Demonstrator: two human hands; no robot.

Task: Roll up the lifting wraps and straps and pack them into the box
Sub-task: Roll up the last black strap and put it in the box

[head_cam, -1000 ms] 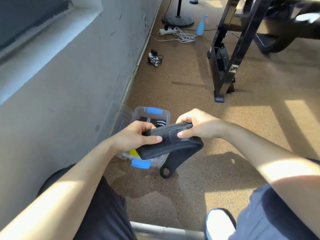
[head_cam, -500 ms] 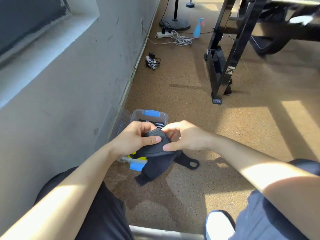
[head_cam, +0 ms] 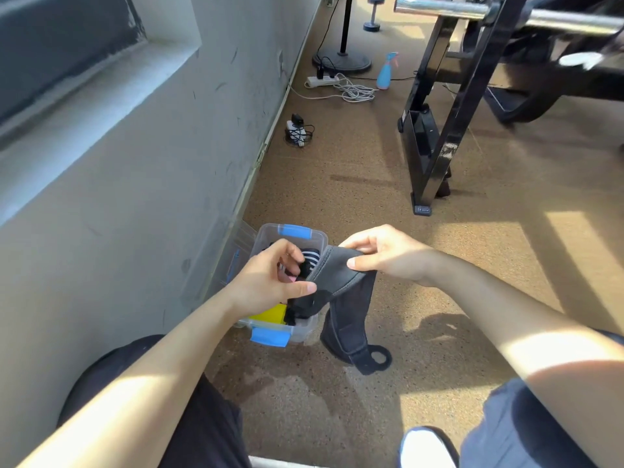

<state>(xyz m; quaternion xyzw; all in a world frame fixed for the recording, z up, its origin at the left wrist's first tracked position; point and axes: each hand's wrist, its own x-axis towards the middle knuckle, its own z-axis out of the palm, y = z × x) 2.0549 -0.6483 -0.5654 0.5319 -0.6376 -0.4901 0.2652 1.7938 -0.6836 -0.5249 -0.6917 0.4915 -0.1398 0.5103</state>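
The rolling step is in hand. A dark grey wrist wrap [head_cam: 341, 275] is held above the clear plastic box [head_cam: 304, 329], which stands on the floor [head_cam: 337, 417] against the wall. The wrap's near end is pinched by the left hand [head_cam: 270, 282], and its upper fold is clamped between the thumb and fingers of the right hand [head_cam: 388, 258]. The tail hangs beside the box, its thumb loop [head_cam: 376, 358] near the floor. What seems to be a striped roll [head_cam: 310, 258] is already packed inside. Next, the pinched end must be turned tightly over itself. Compared with half a second ago, the hands are spread wider and the bunched wrap is drawn out longer.
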